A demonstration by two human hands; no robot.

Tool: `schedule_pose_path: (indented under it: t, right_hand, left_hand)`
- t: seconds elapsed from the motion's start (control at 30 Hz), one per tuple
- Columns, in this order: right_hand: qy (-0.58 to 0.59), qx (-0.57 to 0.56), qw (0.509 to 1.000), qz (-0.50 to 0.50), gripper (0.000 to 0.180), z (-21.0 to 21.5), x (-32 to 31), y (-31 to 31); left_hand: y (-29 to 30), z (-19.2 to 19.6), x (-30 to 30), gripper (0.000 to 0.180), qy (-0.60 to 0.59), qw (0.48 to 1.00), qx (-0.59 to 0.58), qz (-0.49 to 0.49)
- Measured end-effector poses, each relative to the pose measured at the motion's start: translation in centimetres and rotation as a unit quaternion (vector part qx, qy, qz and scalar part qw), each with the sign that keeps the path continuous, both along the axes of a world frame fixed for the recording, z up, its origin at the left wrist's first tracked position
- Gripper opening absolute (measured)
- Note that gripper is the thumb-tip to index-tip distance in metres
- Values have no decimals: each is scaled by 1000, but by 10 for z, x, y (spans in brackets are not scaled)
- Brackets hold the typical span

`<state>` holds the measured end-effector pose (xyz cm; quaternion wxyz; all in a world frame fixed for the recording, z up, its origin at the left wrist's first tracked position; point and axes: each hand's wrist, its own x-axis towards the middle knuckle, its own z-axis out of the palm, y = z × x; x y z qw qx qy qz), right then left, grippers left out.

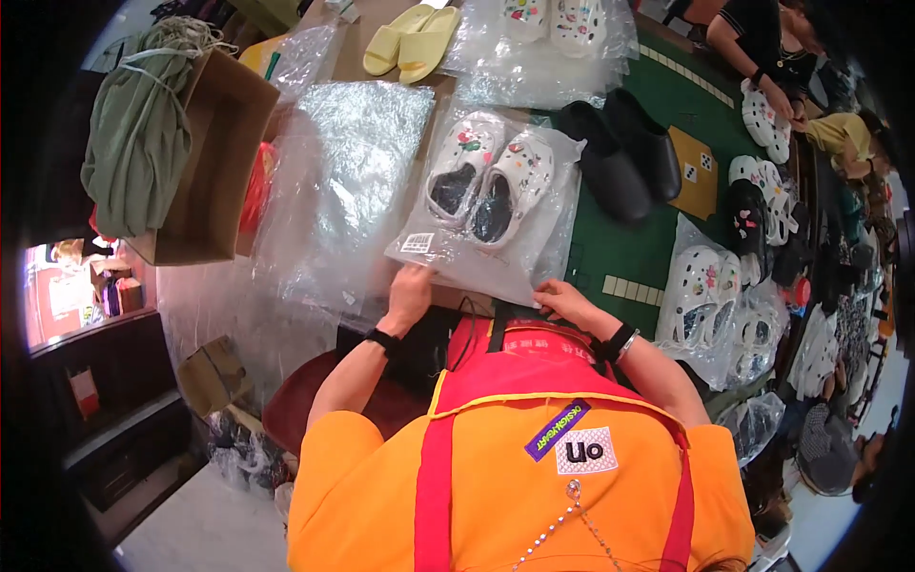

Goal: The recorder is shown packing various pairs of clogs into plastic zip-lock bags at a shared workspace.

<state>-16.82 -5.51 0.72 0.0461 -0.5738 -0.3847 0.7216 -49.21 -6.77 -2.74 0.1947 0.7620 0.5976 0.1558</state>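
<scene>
At desk centre: one clear plastic bag [486, 205] holding a pair of white clogs [488, 176] with coloured charms, toes pointing away, lying flat on the desk [620, 253]. Left hand [408, 294] rests on the bag's near left corner, fingers bent down onto the plastic. Right hand [562, 300] pinches the bag's near right corner between thumb and fingers. Both wrists carry black bands.

Hidden or unclear: the bag's near edge is partly covered by both hands; whether its opening is sealed cannot be told.

Surroundings: empty plastic bags [343, 181] just left of the clogs; brown cardboard box [214, 162] further left, green cloth [138, 143] draped beside it; yellow slippers [412, 40] at the far edge; black clogs [624, 148] to the right; more bagged white clogs [710, 296] near right. Another person's hand [777, 95] holds a white clog at far right.
</scene>
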Motion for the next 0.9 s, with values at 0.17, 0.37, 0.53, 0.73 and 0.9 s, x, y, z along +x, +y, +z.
schedule_pose_path:
  t: [0.17, 0.37, 0.53, 0.73, 0.9]
  right_hand:
    - [8, -147, 989, -1, 43, 4, -11, 5]
    - [33, -111, 993, 17, 33, -6, -11, -1]
    - [72, -64, 992, -79, 26, 0, 8, -1]
    - [312, -70, 921, -223, 15, 57, 16, 13]
    - [255, 55, 935, -240, 16, 84, 4, 21]
  left_hand:
    - [0, -31, -41, 18, -389, 802, -87, 445]
    - [32, -36, -43, 21, -440, 715, -246, 484]
    - [61, -10, -45, 13, -457, 763, -88, 450]
    - [100, 58, -41, 10, -504, 781, -40, 367]
    - [113, 73, -42, 17, -163, 959, 167, 164]
